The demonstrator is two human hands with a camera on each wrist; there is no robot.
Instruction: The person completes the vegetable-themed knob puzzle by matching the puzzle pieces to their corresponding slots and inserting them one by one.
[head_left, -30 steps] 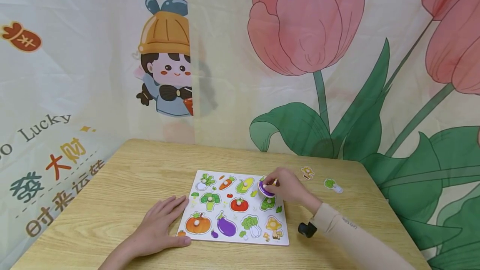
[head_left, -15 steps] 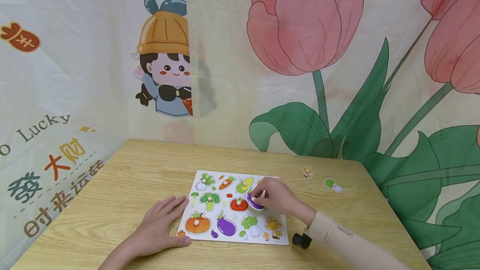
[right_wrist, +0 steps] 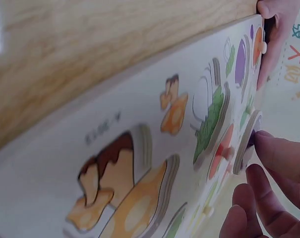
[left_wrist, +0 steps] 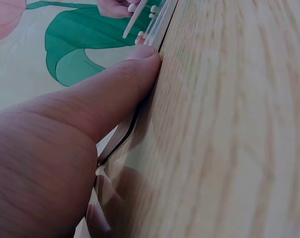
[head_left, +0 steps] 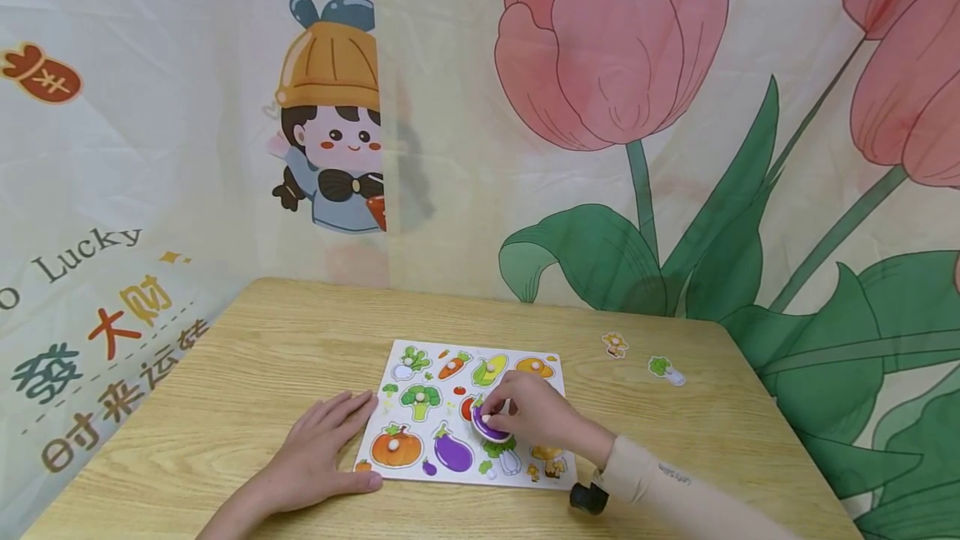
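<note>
A white vegetable puzzle board (head_left: 525, 483) lies on the wooden table. My right hand (head_left: 528, 411) pinches the small knob of a purple eggplant puzzle piece (head_left: 495, 434). That piece is tilted above the board and overlaps the tomato piece (head_left: 466, 408) in the head view. In the right wrist view the eggplant piece (right_wrist: 246, 144) stands clear of the board's face. The eggplant-shaped recess (head_left: 453, 450) lies in the bottom row, left of the held piece. My left hand (head_left: 311, 457) rests at the board's left edge, fingers extended, thumb (left_wrist: 140, 62) at its near corner.
A mushroom piece (head_left: 615, 346) and a bok choy piece (head_left: 667, 371) lie on the table (head_left: 315, 332) at the back right. Pumpkin (head_left: 396, 447), broccoli (head_left: 420, 400), carrot (head_left: 452, 368) and corn (head_left: 489, 371) pieces sit in the board. A printed curtain hangs behind.
My right hand has carried the eggplant piece from the board's upper right toward its middle, left and nearer. The orange piece at the top right now shows. My left hand stays put.
</note>
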